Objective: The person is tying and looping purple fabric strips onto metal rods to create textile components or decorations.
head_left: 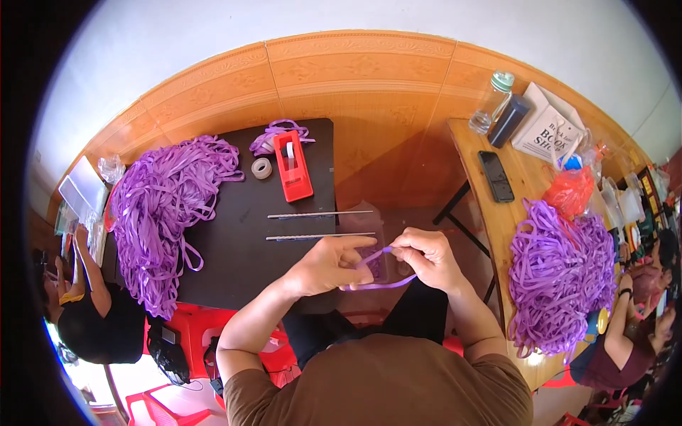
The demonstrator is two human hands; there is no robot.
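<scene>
Both hands pinch a purple strip (378,273) past the black table (234,241) edge.

Beyond the hands, a white wall (369,18) rises over a tan tiled skirting (355,78). A black table (234,234) stands left, a wooden table (497,213) right, red stools (192,326) below.

Hidden and cut off
Middle of purple ribbon strip (376,273) covered by left hand (328,266) and right hand (426,259); seated neighbours at both rims cropped; clutter behind orange bag (570,190) too small to identify.
</scene>
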